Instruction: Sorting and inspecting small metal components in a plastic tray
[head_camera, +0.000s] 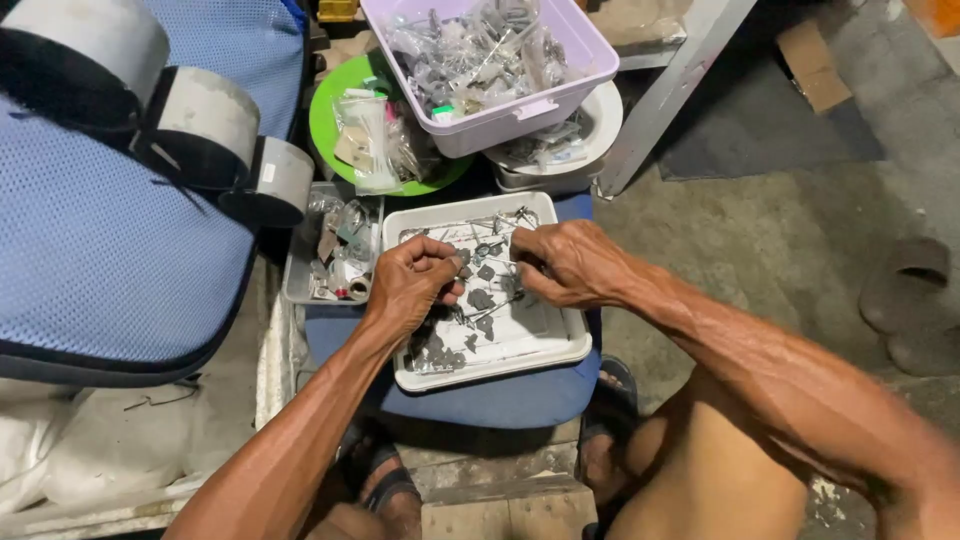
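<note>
A white rectangular tray (560, 345) rests on a blue cushion (500, 400) in front of me. It holds several small grey metal pieces (483, 298) and thin wires. My left hand (408, 285) hovers over the tray's left side, its fingers pinched on a thin wire (490, 268). My right hand (572, 264) is over the tray's upper right, with its fingers curled on the other end of the same wire. What lies under the fingertips is hidden.
A lilac plastic tub (520, 110) of small metal parts sits on a white bowl (600, 140) behind the tray. A green plate (325, 130) with bagged parts and a grey tray (297, 270) of bits stand at the left. A blue mesh chair back (110, 250) is at far left.
</note>
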